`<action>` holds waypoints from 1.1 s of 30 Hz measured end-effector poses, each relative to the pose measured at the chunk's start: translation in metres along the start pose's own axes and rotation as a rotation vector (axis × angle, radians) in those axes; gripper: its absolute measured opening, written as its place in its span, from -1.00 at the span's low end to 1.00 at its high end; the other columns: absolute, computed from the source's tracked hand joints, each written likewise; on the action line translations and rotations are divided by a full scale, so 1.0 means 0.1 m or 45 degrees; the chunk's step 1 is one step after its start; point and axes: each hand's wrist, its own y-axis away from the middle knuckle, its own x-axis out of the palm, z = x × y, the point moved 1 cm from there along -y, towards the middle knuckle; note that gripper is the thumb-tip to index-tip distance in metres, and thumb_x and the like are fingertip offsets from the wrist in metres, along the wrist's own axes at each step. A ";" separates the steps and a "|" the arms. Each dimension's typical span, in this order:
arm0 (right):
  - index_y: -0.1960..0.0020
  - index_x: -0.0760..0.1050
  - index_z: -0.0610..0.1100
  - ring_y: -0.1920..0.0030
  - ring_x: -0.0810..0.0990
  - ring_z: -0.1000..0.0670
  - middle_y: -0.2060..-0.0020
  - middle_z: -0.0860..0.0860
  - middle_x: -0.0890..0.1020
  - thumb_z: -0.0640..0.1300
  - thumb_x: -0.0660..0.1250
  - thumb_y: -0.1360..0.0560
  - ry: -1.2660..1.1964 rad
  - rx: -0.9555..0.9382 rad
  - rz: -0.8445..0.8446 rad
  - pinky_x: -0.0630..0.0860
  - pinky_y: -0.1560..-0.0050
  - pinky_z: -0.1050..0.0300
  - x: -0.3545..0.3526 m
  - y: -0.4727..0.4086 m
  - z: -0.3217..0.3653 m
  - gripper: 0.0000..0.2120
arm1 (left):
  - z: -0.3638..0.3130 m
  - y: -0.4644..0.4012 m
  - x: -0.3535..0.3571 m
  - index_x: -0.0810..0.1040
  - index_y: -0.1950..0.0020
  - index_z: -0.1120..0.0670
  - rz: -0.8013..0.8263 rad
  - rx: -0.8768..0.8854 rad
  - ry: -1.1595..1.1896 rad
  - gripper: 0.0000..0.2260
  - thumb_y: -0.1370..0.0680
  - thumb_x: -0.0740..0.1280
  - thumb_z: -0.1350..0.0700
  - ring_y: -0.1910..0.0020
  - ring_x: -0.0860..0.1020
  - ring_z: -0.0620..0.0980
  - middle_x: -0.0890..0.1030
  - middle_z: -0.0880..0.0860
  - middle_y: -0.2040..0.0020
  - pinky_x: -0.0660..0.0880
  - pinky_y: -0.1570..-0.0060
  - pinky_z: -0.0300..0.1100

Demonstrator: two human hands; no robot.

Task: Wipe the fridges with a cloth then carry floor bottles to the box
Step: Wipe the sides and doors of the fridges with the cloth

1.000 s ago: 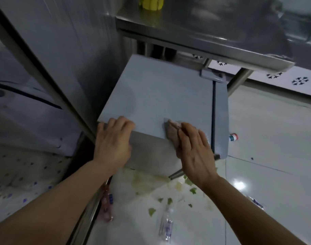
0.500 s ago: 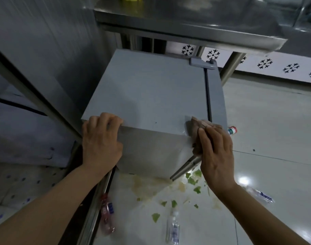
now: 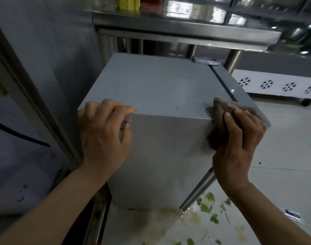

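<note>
Two hands, left hand [image 3: 105, 133] curled over near top edge of one small fridge [image 3: 156, 89], one brown cloth [image 3: 220, 124] pressed under right hand [image 3: 239, 144] at fridge's right corner, green scraps [image 3: 207, 207] scattered below right wrist.

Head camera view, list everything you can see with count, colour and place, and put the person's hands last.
small fridge: one, grey, centre, under the steel table
steel table: one, silver, top
cloth: one, brown, fridge's near right top corner
green scraps: several, floor, lower right
stain: one, yellowish, floor by the fridge's base
yellow item: one, on the table, blurred
left hand: one, fingers curled over the fridge's near left corner
right hand: one, pressing the cloth
</note>
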 end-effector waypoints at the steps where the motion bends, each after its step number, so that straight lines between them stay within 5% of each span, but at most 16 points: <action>1: -0.27 0.32 -0.20 -0.31 0.28 -0.20 -0.25 -0.13 0.31 -0.30 0.29 -0.54 0.001 0.000 -0.047 0.28 -0.33 -0.28 0.04 0.02 0.01 -0.68 | 0.01 0.01 0.03 0.60 -0.03 0.10 -0.046 0.016 0.005 -0.76 -0.38 0.31 0.22 0.06 0.42 0.18 0.59 0.08 0.05 0.30 0.04 0.01; 8: -0.30 0.33 -0.25 -0.35 0.30 -0.12 -0.28 -0.13 0.38 -0.41 0.20 -0.50 -0.159 -0.083 -0.252 0.26 -0.37 -0.22 0.14 0.12 -0.06 -0.63 | 0.07 0.08 0.18 0.58 -0.04 0.10 -0.290 0.116 0.019 -0.76 -0.39 0.28 0.20 0.03 0.39 0.17 0.55 0.10 0.07 0.27 0.01 0.01; 12: -0.18 0.43 -0.41 -0.36 0.34 -0.25 -0.26 -0.30 0.43 -0.38 0.15 -0.53 -0.229 -0.113 -0.279 0.26 -0.36 -0.27 0.15 0.24 -0.16 -0.75 | 0.10 0.11 0.25 0.57 -0.06 0.09 -0.393 0.152 -0.011 -0.74 -0.39 0.27 0.19 0.03 0.41 0.17 0.55 0.10 0.06 0.21 0.02 -0.06; 17: -0.15 0.49 -0.43 -0.35 0.35 -0.27 -0.25 -0.32 0.44 -0.31 0.20 -0.57 -0.240 -0.019 -0.444 0.24 -0.43 -0.08 0.37 0.28 0.18 -0.76 | 0.15 0.17 0.26 0.56 -0.16 0.05 -0.396 0.219 -0.019 -0.64 -0.38 0.37 0.23 -0.07 0.42 0.16 0.58 0.06 -0.07 0.26 -0.09 0.03; 22: -0.30 0.46 -0.25 -0.41 0.28 0.03 -0.35 -0.06 0.40 -0.17 0.18 -0.61 -0.583 -0.047 -0.017 0.22 -0.44 0.08 0.87 0.45 0.95 -0.69 | 0.46 0.22 0.09 0.51 -0.24 0.10 -0.286 0.258 -0.095 -0.50 -0.31 0.41 0.33 -0.20 0.43 0.15 0.56 0.09 -0.20 0.27 -0.24 0.15; 24: -0.29 0.47 -0.17 -0.38 0.34 0.03 -0.31 -0.04 0.48 -0.13 0.17 -0.61 -0.613 -0.161 0.056 0.27 -0.40 0.07 0.87 0.48 1.06 -0.70 | 0.64 0.22 -0.01 0.50 -0.26 0.13 -0.278 0.181 -0.067 -0.54 -0.36 0.39 0.30 -0.22 0.44 0.19 0.54 0.12 -0.24 0.31 -0.22 0.11; 27: -0.26 0.47 -0.08 -0.37 0.36 0.03 -0.30 0.09 0.45 -0.29 0.27 -0.56 -0.541 -0.164 -0.112 0.28 -0.40 0.04 0.69 0.46 0.72 -0.70 | 0.76 0.23 -0.04 0.48 -0.29 0.16 -0.239 0.214 0.066 -0.55 -0.41 0.32 0.36 -0.23 0.44 0.16 0.53 0.13 -0.24 0.28 -0.27 -0.07; 30: -0.26 0.45 -0.37 -0.41 0.29 -0.18 -0.33 -0.22 0.40 -0.41 0.36 -0.46 -0.117 -0.136 -0.345 0.25 -0.40 -0.21 0.60 0.40 0.48 -0.63 | 0.78 0.23 -0.03 0.49 -0.29 0.13 -0.263 0.211 0.178 -0.52 -0.37 0.19 0.29 -0.22 0.40 0.01 0.53 0.06 -0.25 0.19 -0.25 -0.29; 33: -0.30 0.41 -0.39 -0.42 0.26 -0.26 -0.36 -0.29 0.35 -0.30 0.25 -0.54 -0.096 -0.219 -0.345 0.17 -0.46 -0.17 0.83 0.32 0.80 -0.65 | 0.83 0.21 -0.03 0.48 -0.30 0.11 -0.265 0.235 0.225 -0.51 -0.38 0.20 0.34 -0.19 0.31 -0.17 0.53 0.03 -0.25 0.17 -0.22 -0.37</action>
